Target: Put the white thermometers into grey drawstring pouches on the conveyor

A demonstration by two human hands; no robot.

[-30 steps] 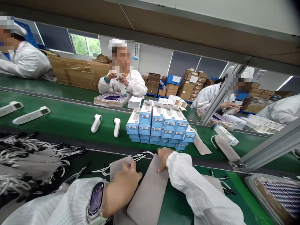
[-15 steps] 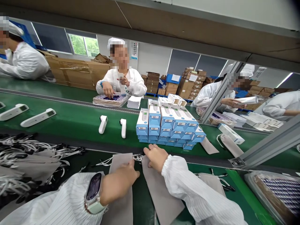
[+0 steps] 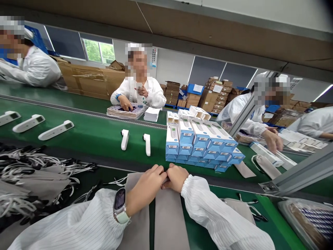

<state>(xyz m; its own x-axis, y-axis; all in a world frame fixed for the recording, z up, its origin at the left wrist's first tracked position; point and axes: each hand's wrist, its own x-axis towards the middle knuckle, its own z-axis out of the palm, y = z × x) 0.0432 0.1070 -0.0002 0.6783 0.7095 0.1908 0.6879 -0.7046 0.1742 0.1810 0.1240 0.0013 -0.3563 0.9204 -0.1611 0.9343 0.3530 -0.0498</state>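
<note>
Green matting (image 3: 208, 239) covers the near workbench, where two grey pouches lie flat side by side. The left pouch (image 3: 139, 225) sits under the left forearm, the right pouch (image 3: 169, 222) just beside it with a narrow green gap between them. Half a second ago the hands were apart, each on its own pouch top; now the left hand (image 3: 147, 184) and right hand (image 3: 177, 177) have come together at the far end of the pouches, knuckles touching, fingers curled in and apparently pinching the drawstrings (image 3: 118, 180) there, though what exactly is gripped is hidden. That suggests the person is working the cords or the pouch mouth rather than flattening the fabric.

To the left a heap of grey pouches with white cords (image 3: 39, 173) waits. Beyond, on the conveyor belt (image 3: 91, 135), two white thermometers (image 3: 135, 141) and a block of blue-and-white boxes (image 3: 201, 142) have shifted rightward since the earlier pictures. Across the belt a co-worker in white (image 3: 139, 92) handles a tray (image 3: 125, 111).
</note>
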